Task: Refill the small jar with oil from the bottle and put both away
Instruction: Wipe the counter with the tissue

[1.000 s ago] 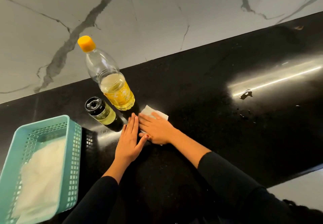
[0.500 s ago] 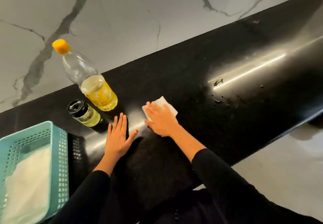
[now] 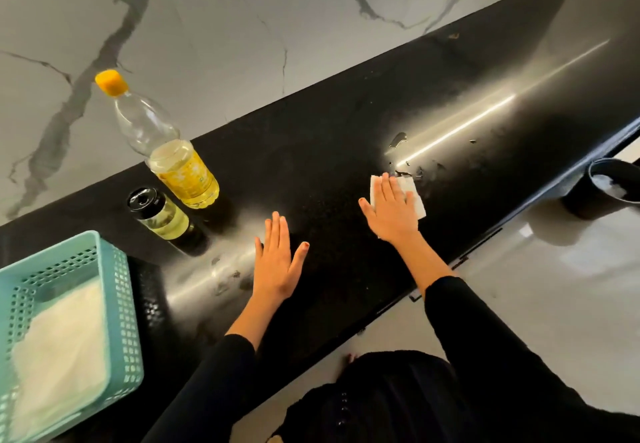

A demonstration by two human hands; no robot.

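Right hand (image 3: 391,210) lies flat, fingers straight, pressing a tissue (image 3: 417,200) on the bench (image 3: 346,124). Left hand (image 3: 277,262) rests flat on the bench, released, holding nothing.

Risks, as I judge: wet drops (image 3: 398,139), prob. oil, sit just beyond the tissue. A thin tissue may smear rather than lift them, leaving a slick patch. Oily fingers could then slip on the bottle (image 3: 173,162) when it's put away. A careless left sweep could knock the jar (image 3: 159,216) nearby.

Containers: bottle w/ yellow cap on, upright at the back of the bench, under half full of yellow oil. Jar just beside it – black lid on, pale oil nearly to the top. Teal basket (image 3: 114,269) at left holds sth white – cloth or paper, can't tell.
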